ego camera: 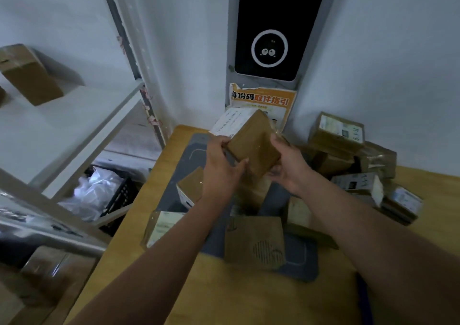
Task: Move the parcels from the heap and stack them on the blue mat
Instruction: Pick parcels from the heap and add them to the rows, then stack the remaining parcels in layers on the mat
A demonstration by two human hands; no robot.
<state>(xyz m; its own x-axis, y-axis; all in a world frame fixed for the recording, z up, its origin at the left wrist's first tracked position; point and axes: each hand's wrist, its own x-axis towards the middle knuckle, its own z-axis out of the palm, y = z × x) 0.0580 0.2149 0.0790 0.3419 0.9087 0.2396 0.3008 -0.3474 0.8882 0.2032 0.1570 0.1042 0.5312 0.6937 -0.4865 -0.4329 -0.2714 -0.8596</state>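
Both hands hold a brown cardboard parcel (251,143) with a white label on its far face, tilted in the air above the blue-grey mat (194,148). My left hand (221,167) grips its left and lower edge. My right hand (286,165) grips its right side. Several parcels lie on the mat: a small one (189,187), a labelled one (161,225) at the mat's left edge, a flat brown one (254,242) and another (298,210). The heap of parcels (353,160) sits at the table's far right.
The wooden table (224,294) stands against a white wall with an orange notice (263,100) and a black screen panel (268,30). On the left are white shelves holding a box (29,75), and a black crate (119,195) with plastic bags on the floor.
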